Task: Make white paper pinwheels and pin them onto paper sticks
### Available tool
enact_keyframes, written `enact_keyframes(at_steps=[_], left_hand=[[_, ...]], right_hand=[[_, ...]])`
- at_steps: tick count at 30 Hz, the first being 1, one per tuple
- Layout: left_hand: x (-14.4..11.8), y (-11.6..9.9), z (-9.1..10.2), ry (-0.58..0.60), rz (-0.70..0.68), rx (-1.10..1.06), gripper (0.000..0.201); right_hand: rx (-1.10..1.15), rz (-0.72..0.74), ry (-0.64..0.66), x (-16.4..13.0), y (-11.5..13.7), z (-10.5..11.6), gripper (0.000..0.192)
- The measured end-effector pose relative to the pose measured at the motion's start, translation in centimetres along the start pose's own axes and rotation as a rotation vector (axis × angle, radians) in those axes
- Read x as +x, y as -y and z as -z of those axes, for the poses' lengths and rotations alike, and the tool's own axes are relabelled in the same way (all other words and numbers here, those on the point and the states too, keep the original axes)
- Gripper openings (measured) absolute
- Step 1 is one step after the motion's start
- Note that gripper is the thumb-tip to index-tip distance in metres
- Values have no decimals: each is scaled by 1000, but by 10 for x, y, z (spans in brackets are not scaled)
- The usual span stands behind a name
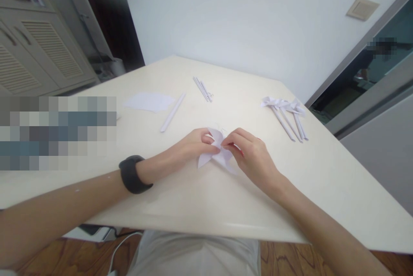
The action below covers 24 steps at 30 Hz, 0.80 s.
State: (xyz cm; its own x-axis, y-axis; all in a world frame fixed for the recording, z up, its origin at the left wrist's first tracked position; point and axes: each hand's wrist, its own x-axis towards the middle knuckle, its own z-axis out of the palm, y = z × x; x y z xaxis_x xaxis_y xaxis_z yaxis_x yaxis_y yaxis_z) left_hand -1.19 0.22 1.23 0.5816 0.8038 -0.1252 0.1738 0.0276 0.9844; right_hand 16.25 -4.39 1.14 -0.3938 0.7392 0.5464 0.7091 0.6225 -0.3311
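A folded white paper pinwheel [206, 159] is held just above the near middle of the table, its pointed blades showing around my fingers. My left hand [200, 144] grips it from the left, the thumb pressed on its middle. From the right, my right hand [250, 149] pinches at the pinwheel's centre, thumb and fingertips together. Whether a small piece sits in that pinch is hidden. Beyond the hands, a rolled paper stick [173, 112] lies to the left, beside flat sheets of white paper [150, 101].
Several thin paper sticks [202, 89] lie toward the back of the table [180, 207]. At the right rest several finished pinwheels on sticks [285, 114]. A white wall [219, 17] stands behind, and a blurred patch [58, 134] covers the left edge.
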Motion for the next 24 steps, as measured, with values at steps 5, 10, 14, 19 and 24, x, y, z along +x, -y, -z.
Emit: enact_keyframes(at_steps=[5,10,14,19,24], left_hand=[[4,9,4,12,0,-20,25],[8,17,6,6,8,-7,28],[9,13,4,10,-29,28,28],[7,4,2,26,-213,123,22],[2,0,-1,50,-386,264,18]], right_hand=[[117,-97,-42,2,-1,9,12],[443,-355,-56,8,-6,18,3],[792,-505,-1,9,-11,20,12],[948,-559,-8,8,-15,23,18],[1004,-574,-42,9,-17,28,17]])
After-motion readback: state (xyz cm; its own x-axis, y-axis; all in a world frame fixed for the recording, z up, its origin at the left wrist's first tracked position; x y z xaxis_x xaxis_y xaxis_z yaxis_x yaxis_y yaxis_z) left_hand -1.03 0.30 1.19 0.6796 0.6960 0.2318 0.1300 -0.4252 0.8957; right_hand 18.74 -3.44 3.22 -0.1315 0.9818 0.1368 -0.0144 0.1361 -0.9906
